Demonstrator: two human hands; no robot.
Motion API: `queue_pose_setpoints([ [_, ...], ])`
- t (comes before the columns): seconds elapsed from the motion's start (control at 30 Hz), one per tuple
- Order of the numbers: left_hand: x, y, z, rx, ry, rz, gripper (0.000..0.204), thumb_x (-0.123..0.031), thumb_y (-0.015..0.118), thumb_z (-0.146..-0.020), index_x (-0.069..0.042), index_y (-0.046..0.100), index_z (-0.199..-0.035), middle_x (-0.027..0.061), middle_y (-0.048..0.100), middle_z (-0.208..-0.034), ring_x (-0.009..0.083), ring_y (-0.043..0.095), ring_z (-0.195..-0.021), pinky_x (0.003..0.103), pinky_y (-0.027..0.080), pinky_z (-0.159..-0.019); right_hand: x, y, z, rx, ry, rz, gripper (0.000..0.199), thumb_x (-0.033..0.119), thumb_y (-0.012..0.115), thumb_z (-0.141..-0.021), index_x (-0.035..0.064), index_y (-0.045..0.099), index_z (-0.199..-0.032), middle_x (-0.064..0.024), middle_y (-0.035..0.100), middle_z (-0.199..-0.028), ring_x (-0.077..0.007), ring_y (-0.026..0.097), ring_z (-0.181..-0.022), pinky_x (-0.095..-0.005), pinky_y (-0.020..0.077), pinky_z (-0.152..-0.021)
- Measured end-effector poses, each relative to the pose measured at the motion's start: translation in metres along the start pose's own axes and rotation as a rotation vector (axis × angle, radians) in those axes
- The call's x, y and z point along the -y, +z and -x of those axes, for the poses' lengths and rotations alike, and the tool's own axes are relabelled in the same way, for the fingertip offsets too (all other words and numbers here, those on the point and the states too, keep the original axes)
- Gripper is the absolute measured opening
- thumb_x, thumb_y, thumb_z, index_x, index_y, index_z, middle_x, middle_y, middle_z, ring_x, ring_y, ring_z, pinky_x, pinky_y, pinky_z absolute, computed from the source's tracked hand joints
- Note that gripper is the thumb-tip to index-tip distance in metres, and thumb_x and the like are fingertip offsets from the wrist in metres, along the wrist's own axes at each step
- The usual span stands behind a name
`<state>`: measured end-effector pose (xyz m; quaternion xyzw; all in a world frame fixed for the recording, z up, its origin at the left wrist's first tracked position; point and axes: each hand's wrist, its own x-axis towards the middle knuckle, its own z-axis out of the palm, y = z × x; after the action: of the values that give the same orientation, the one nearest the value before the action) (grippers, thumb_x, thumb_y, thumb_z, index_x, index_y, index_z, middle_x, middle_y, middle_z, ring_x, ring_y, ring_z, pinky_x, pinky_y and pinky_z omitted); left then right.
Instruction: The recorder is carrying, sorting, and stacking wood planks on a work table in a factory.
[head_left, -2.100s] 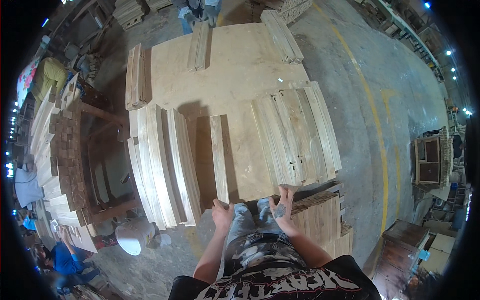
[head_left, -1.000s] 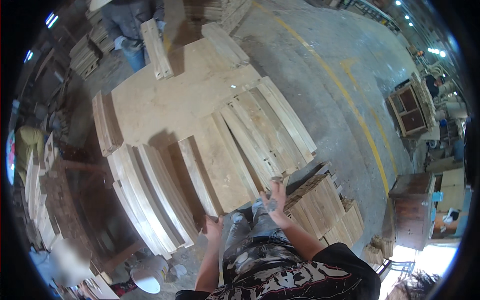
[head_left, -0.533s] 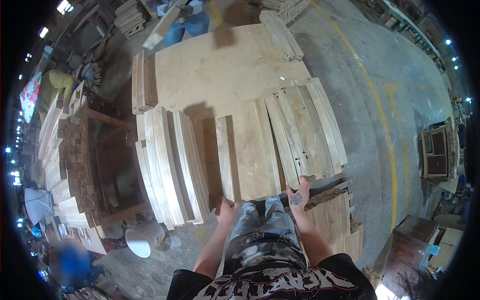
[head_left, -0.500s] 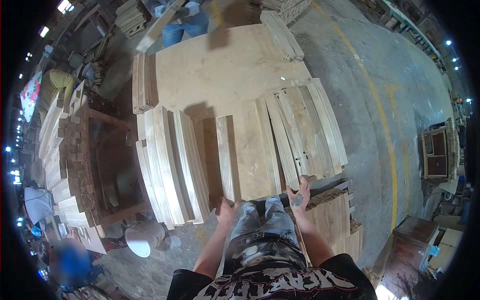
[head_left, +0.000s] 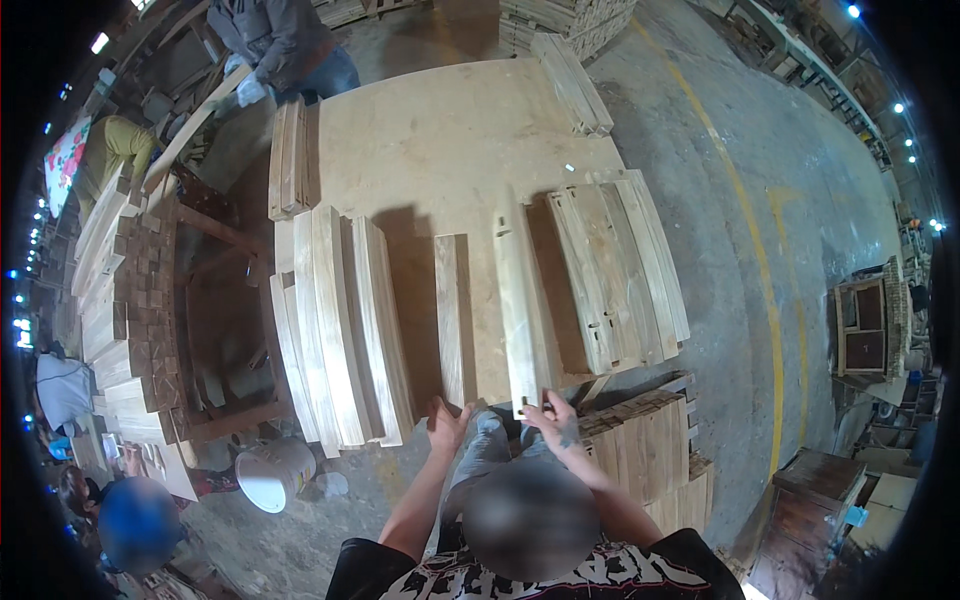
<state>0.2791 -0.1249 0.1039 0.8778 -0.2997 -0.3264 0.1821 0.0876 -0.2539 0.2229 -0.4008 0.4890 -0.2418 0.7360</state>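
Note:
My right hand (head_left: 553, 420) grips the near end of a pale wooden rail (head_left: 519, 320), which has dark slots near its ends. This rail is raised over the plywood table and casts a shadow on its right. At the table's near edge, my left hand (head_left: 449, 422) is closed on the end of a narrower wooden slat (head_left: 451, 325) lying on the table. To the right lies a row of slotted rails (head_left: 612, 280) side by side. Left of my left hand is a stack of plain boards (head_left: 335, 330).
The plywood table top (head_left: 420, 130) carries short stacks of boards at its far corners. A co-worker (head_left: 285, 45) holds a board at the far left. A pile of wood blocks (head_left: 135, 320), a white bucket (head_left: 275, 475) and a low timber stack (head_left: 650, 450) stand around the table.
My right hand has lifted a slotted rail off the right-hand row and brought it left, toward the slat. My left hand stays at the slat's end. The co-worker has moved left with a board.

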Motion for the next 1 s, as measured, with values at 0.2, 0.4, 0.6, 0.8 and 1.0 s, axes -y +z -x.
queue_pose_setpoints([
  [0.2,-0.002,0.008,0.014,-0.166,-0.05,0.112,0.058,-0.048,0.072,-0.084,0.004,0.051,-0.1,0.0143,0.065,-0.072,0.0302,0.066,-0.066,0.042,0.053,-0.066,-0.11,0.013,-0.026,-0.214,-0.19,0.706,0.054,0.023,0.079,-0.081,-0.0024,0.053,-0.121,-0.013,0.052,-0.119,-0.0242,0.063,-0.102,-0.0375,0.059,-0.077],
  [0.4,-0.012,0.017,0.037,0.117,-0.265,0.774,0.059,-0.045,0.065,-0.092,0.008,0.055,-0.117,0.0158,0.069,-0.094,0.0257,0.066,-0.088,0.037,0.051,-0.082,-0.121,0.017,-0.004,-0.135,-0.1,0.669,0.067,0.038,0.077,-0.082,0.0002,0.045,-0.128,-0.0167,0.051,-0.125,-0.0271,0.06,-0.104,-0.0429,0.0548,-0.08],
  [0.6,-0.017,0.018,0.035,0.405,-0.482,1.228,0.069,-0.057,0.042,-0.099,0.002,0.05,-0.133,0.0151,0.061,-0.121,0.0231,0.06,-0.111,0.04,0.05,-0.091,-0.121,-0.013,-0.023,0.091,0.739,-0.212,0.08,0.068,0.043,-0.093,0.0034,0.039,-0.141,-0.0193,0.052,-0.137,-0.0336,0.058,-0.119,-0.0456,0.0509,-0.097],
  [0.8,-0.008,-0.004,0.044,0.433,-0.39,1.304,0.061,-0.051,0.037,-0.103,0.001,0.051,-0.133,0.0166,0.063,-0.121,0.0272,0.063,-0.109,0.046,0.051,-0.094,-0.085,-0.004,-0.016,0.178,0.595,-0.133,0.079,0.064,0.053,-0.09,0.0032,0.039,-0.139,-0.019,0.054,-0.134,-0.0334,0.063,-0.113,-0.044,0.0538,-0.093],
  [1.0,-0.005,-0.016,0.044,0.362,-0.397,1.344,0.045,-0.038,0.048,-0.102,0.0,0.055,-0.125,0.0147,0.066,-0.109,0.0246,0.066,-0.099,0.04,0.053,-0.088,-0.096,0.01,-0.023,0.055,0.453,0.172,0.071,0.049,0.07,-0.087,0.0038,0.04,-0.134,-0.014,0.063,-0.111,-0.0242,0.068,-0.097,-0.037,0.0579,-0.08],
])
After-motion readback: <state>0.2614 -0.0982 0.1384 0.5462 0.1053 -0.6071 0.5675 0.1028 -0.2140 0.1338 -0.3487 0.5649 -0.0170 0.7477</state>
